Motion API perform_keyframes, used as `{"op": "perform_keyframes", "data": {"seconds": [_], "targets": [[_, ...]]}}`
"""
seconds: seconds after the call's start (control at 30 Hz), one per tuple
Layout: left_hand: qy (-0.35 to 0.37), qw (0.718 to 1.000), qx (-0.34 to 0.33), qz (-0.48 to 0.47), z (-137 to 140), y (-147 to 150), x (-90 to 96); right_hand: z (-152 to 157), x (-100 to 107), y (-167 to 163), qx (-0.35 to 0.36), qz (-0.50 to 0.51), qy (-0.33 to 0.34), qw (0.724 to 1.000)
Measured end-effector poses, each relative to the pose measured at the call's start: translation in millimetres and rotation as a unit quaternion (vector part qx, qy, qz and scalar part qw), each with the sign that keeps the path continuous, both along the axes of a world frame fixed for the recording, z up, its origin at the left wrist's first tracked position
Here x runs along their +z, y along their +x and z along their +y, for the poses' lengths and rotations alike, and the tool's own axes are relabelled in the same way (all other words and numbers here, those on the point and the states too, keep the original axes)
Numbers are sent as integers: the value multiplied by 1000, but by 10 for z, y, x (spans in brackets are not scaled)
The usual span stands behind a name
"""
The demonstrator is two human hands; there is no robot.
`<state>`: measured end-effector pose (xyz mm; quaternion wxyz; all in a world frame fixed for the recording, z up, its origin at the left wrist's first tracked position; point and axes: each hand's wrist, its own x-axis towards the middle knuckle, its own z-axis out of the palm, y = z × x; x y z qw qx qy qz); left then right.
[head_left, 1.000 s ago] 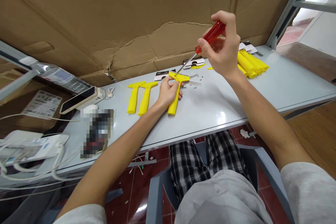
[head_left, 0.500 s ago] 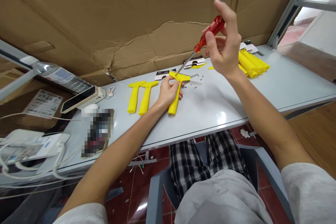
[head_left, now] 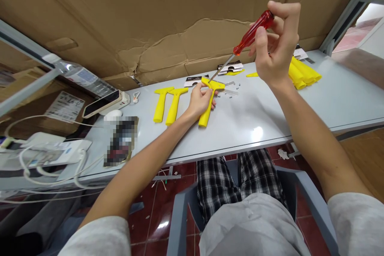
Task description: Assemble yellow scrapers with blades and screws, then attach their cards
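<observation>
My left hand (head_left: 200, 99) is closed round the neck of a yellow T-shaped scraper (head_left: 206, 115), holding it on the table. In my right hand (head_left: 277, 48) is a screwdriver with a clear red handle (head_left: 253, 33), gripped between thumb and fingers. Its shaft slants down to the left and the tip meets the scraper's head; a screw under the tip is too small to make out. Two flat metal blades (head_left: 230, 93) and several small screws (head_left: 231, 97) lie just right of the scraper head. Two more yellow scrapers (head_left: 172, 111) lie left of my left hand.
Black-and-white packets (head_left: 231, 68) lie along the cardboard wall (head_left: 162, 16). Behind my right hand is a pile of yellow handles (head_left: 304, 73). Leftward are a blurred-out item (head_left: 121, 142), a phone (head_left: 100, 109), a bottle (head_left: 87, 78) and white cables (head_left: 81, 164).
The whole view has shifted, moving the table's things rightward in it. My right hand and the screwdriver handle have moved farther right, with the tip still at the scraper head.
</observation>
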<state>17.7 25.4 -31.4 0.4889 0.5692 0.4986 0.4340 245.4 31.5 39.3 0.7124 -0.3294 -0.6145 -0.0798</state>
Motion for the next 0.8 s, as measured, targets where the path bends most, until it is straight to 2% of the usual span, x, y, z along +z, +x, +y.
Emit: {"op": "perform_keyframes", "data": {"seconds": [0.07, 0.23, 0.43, 0.63, 0.8], "targets": [[-3, 1000, 2, 2, -10, 5, 10, -27, 8, -7, -9, -11, -23, 1000], [-2, 1000, 6, 6, -30, 15, 26, -62, 35, 6, 28, -22, -11, 999], [-4, 1000, 15, 5, -16, 22, 29, -131, 146, -1, 9, -55, -85, 995], [-3, 1000, 9, 12, -21, 15, 27, -133, 106, -1, -41, -53, -67, 996], [-3, 1000, 9, 17, -10, 11, 14, -96, 59, 12, -32, -39, -48, 998]]}}
